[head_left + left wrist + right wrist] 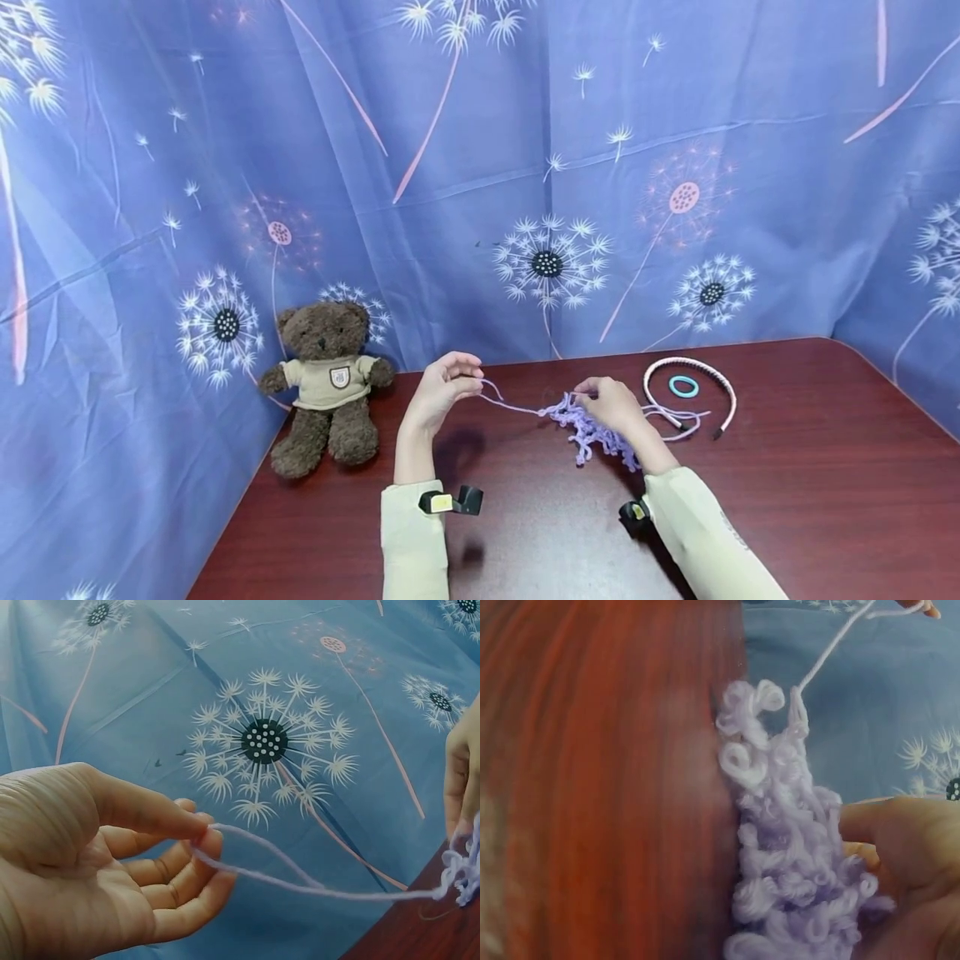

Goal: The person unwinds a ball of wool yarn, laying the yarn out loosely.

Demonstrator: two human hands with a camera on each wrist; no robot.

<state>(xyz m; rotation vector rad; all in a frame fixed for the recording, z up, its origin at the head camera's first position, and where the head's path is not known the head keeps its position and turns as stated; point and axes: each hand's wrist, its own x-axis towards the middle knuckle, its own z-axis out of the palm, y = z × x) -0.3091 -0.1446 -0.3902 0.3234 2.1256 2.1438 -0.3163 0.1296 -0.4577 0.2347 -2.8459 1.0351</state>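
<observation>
Between thumb and forefinger, my left hand (442, 390) pinches the end of a lilac yarn strand (360, 895), which shows as a narrow loop at the fingertips. The strand runs right to a piece of lilac crochet (592, 433) with curly, looped edges. My right hand (611, 406) grips the upper edge of this crochet piece, which hangs down beneath the fingers. In the right wrist view the curls of the crochet (787, 847) fill the middle, and part of the right hand (915, 855) shows behind them.
A white wrapped headband (731, 392) and a turquoise ring (683, 387) lie on the dark red table (810, 500), right of the hands. Loose lilac yarn (693, 423) trails by the headband. A brown teddy bear (327, 383) sits at left before the blue dandelion curtain (465, 275).
</observation>
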